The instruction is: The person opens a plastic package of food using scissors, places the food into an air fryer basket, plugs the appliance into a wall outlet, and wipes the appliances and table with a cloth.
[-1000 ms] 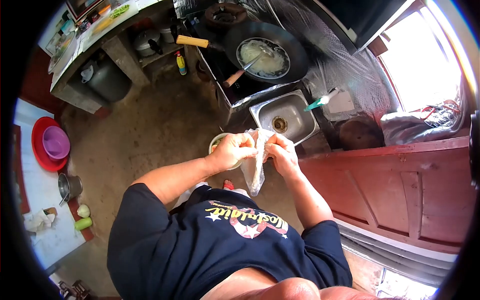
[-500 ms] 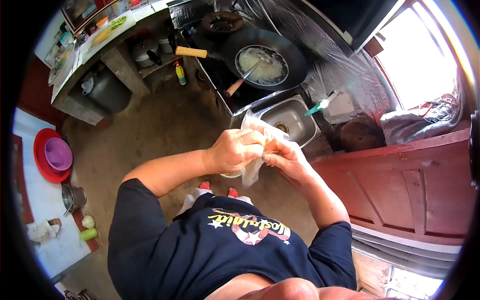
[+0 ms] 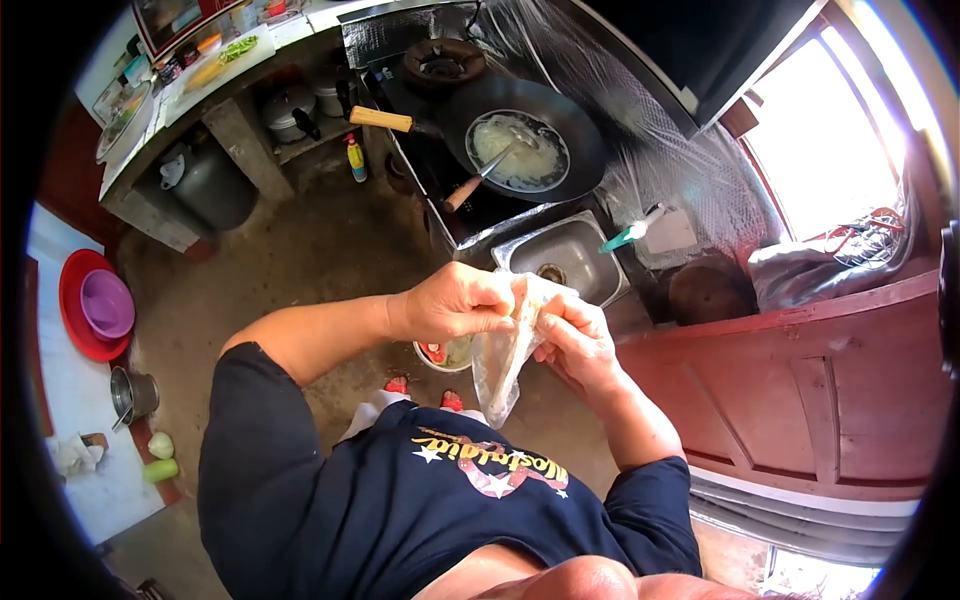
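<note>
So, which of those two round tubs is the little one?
The purple tub is the little one. It sits against the inside of the red tub, which is wider.

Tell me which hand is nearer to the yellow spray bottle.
Left. The left hand is rightward of the yellow spray bottle, nearer the body; the right hand is farther right, across the plastic bag.
</note>
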A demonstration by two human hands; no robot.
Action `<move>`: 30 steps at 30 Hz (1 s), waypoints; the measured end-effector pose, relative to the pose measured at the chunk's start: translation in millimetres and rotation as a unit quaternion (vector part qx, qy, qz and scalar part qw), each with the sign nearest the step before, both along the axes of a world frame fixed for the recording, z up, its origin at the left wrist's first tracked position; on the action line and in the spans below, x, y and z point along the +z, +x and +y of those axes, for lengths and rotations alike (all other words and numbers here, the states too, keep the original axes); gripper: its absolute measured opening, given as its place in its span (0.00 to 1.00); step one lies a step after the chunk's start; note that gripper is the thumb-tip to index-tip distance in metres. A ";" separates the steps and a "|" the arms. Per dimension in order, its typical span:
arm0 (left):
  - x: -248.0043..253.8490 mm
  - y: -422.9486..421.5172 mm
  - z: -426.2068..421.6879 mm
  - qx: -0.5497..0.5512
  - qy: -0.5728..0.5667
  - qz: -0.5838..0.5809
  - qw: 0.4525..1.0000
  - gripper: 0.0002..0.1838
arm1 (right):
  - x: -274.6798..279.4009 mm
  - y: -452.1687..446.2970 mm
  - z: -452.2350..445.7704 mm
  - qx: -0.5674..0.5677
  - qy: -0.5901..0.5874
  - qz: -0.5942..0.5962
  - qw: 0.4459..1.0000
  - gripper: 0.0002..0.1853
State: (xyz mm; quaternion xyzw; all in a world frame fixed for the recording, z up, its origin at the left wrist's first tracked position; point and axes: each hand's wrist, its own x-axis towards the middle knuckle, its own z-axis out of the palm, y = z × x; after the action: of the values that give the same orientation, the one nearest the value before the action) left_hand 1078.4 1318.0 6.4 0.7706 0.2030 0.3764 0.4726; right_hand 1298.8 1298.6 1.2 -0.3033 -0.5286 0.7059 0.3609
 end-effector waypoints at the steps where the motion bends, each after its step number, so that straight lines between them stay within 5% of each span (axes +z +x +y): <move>1: -3.7 -1.4 -0.8 0.007 0.004 0.020 1.000 0.08 | -4.6 0.9 -1.1 0.002 0.000 0.002 1.000 0.09; 5: -7.5 -5.1 2.2 -0.011 0.055 0.062 0.996 0.08 | -17.0 3.1 -4.8 0.006 -0.014 -0.040 0.999 0.09; 7: -5.2 -3.4 7.5 0.014 0.287 0.068 0.956 0.12 | -13.6 1.4 -4.5 -0.002 -0.009 -0.060 0.998 0.09; 14: -17.8 -7.9 12.7 -0.008 0.390 0.156 0.907 0.10 | -19.9 2.3 -2.1 -0.015 0.082 -0.189 0.978 0.08; 16: -19.3 -1.8 17.6 -0.012 0.423 0.156 0.892 0.08 | -21.5 6.6 5.2 0.013 0.027 -0.190 0.981 0.07; 19: -9.0 2.5 24.5 -0.018 0.461 0.176 0.869 0.05 | 10.1 12.6 6.7 -0.059 0.057 -0.250 0.965 0.06; 24: -5.8 24.9 38.2 -0.011 0.505 0.148 0.850 0.06 | 23.7 24.3 18.2 -0.172 0.214 -0.328 0.904 0.20; 26: 12.5 36.4 34.5 -0.028 0.526 0.133 0.839 0.06 | 15.3 37.7 29.0 -0.026 0.132 -0.209 0.968 0.26; 28: 16.8 42.0 30.5 -0.037 0.551 0.100 0.827 0.06 | 45.0 31.3 19.8 0.054 -0.021 -0.229 0.972 0.28; 30: 16.7 42.2 27.4 -0.046 0.534 0.084 0.840 0.06 | 39.8 23.3 11.7 0.061 -0.048 -0.183 0.980 0.27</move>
State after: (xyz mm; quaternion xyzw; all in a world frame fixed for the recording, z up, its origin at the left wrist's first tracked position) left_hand 1120.6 1345.4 23.1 0.9406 -0.0265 0.3382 -0.0138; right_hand 1322.1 1310.2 41.0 -0.4117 -0.5689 0.6835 0.1992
